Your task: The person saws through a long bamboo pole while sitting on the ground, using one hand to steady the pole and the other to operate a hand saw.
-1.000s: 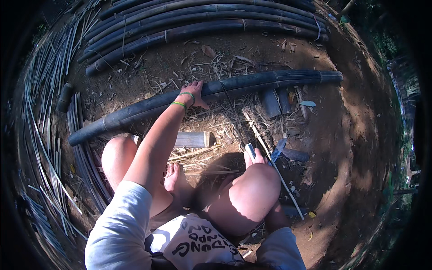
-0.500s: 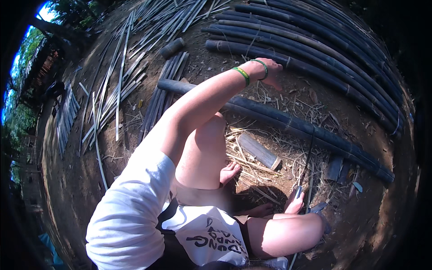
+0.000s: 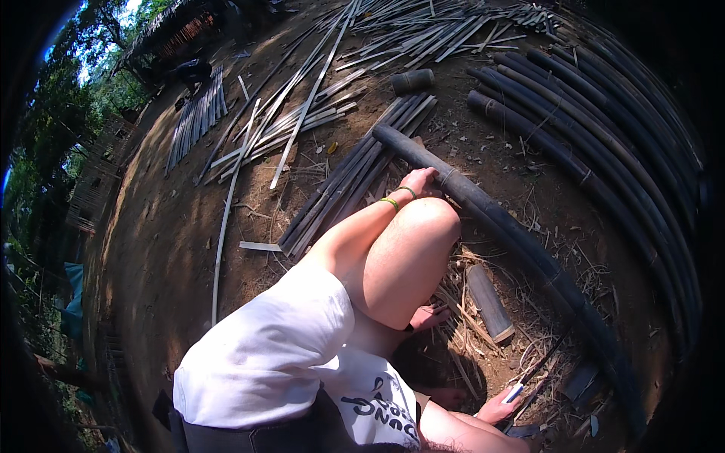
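My left hand (image 3: 420, 180), with green and yellow bands at its wrist, is closed at the near side of a long dark bamboo pole (image 3: 495, 213), close to the pole's far left end. Low in the view, my right hand (image 3: 496, 408) grips a long thin knife (image 3: 514, 392); a pale piece shows by the fingers, and the dark blade is hard to make out against the ground. Between pole and feet lies a short cut bamboo section (image 3: 488, 300) on pale shavings (image 3: 461, 321).
Whole dark bamboo poles (image 3: 585, 140) lie side by side at the right. Split bamboo strips (image 3: 355, 174) are bundled beyond my raised left knee (image 3: 419, 234). Loose pale strips (image 3: 302, 128) spread over the earth farther back, near another short bamboo piece (image 3: 412, 81).
My left hand has come down from above the far poles onto the near pole's left part. The view has turned leftward. My right hand still holds the knife.
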Demonstrator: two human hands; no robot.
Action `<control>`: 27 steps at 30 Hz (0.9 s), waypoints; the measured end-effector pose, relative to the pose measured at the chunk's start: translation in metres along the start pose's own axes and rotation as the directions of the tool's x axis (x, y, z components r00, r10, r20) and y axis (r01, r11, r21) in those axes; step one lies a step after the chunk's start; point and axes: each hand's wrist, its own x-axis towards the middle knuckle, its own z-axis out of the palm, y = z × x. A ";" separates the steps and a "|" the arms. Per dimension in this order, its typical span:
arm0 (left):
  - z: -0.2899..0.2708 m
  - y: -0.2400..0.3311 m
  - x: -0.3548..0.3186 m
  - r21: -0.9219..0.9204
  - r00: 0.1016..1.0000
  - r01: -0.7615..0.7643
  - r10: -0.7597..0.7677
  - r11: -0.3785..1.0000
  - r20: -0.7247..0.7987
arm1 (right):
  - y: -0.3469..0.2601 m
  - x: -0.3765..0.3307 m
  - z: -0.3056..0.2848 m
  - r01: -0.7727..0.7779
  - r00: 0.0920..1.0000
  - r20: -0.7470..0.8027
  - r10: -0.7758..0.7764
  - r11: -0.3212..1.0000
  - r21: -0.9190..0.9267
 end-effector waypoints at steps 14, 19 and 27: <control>0.061 0.293 0.071 0.071 0.792 -0.594 0.567 0.801 0.226 | 0.026 0.025 0.014 0.188 0.950 -0.204 -0.237 0.953 -0.236; 0.083 0.324 0.048 0.235 0.703 -0.613 0.385 0.754 0.598 | 0.013 0.022 -0.019 0.334 0.806 -0.187 -0.561 0.693 -0.639; 0.087 0.310 0.055 0.418 0.708 -0.470 0.050 0.777 0.704 | 0.022 0.018 -0.004 -0.160 0.984 -0.107 0.141 0.967 -0.199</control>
